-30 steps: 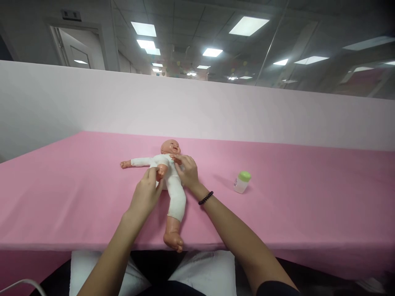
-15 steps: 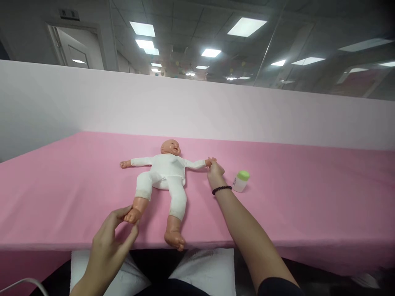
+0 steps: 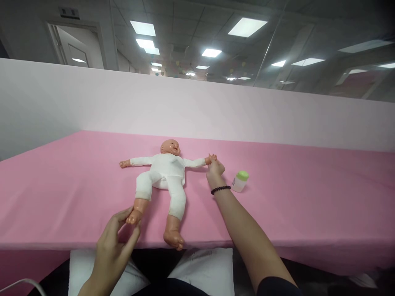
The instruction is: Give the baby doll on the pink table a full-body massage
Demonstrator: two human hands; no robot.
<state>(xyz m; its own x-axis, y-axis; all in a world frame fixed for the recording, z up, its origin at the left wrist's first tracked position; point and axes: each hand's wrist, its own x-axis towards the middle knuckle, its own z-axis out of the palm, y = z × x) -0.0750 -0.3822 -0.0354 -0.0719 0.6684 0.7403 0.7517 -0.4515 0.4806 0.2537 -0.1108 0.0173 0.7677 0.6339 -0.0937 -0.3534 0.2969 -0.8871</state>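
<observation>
Dark markings on a green-lidded bottle (image 3: 240,182) were too small to read. A white-clad doll (image 3: 168,166) lay on its back on a pink-covered table (image 3: 296,197), its long axis running away from the person, head toward the pale wall (image 3: 216,111), feet toward the near edge. The left hand (image 3: 112,242) clasped one foot (image 3: 135,214) between thumb and fingers; the right hand (image 3: 215,170) closed on the doll's outstretched hand (image 3: 208,160), the bottle standing near that wrist.

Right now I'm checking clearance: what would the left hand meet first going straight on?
Most likely the baby doll's foot, which the left hand seems to hold loosely; depth is hard to judge.
</observation>
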